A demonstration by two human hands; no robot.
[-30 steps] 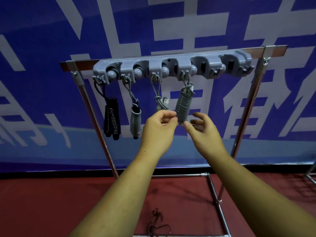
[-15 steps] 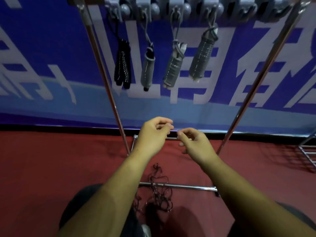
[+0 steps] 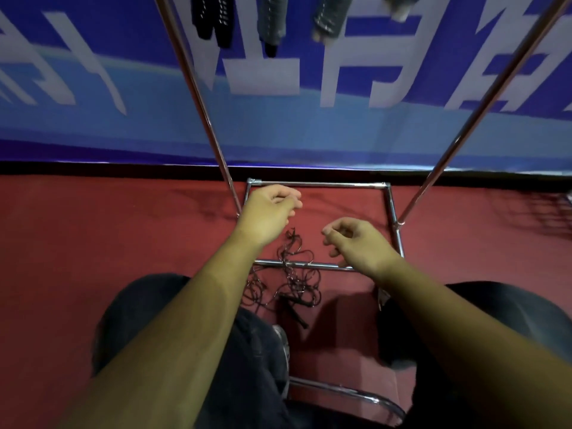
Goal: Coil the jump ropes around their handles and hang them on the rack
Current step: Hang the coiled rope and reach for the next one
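- Setting: a red carpet floor (image 3: 93, 243) meets a blue banner wall (image 3: 278, 125) with large pale lettering, which stands directly behind the rack (image 3: 198, 97).
- Rack: 2 chrome uprights rise from a rectangular base frame. The top bar with the hooks is out of view.
- Hung ropes (image 3: 213, 17): the lower ends of 4 coiled bundles show at the top edge, between the rack's uprights, 1 black and 3 grey. Judgement: the tight coils keep the cord off the floor.
- Loose jump rope (image 3: 294, 274): a black, tangled cord lying across the rack's front base bar. A little of it is inside the frame and most is on the near side. Its dark handles (image 3: 294, 311) lie on the carpet just in front of the rack, between the person's knees (image 3: 247, 351).
- Left hand (image 3: 269, 209): above the rack's base frame, fingers loosely curled with the thumb near the fingertips. It holds nothing that I can see.
- Right hand (image 3: 356, 243): above the rack's front bar, just right of the tangle, fingers loosely curled. It also holds nothing.
- Judgement: both hands are low and flank the tangle, placed to pick it up. This rope has not yet been coiled or hung.
- Risk: the cord crosses the bar and may snag on it when lifted.
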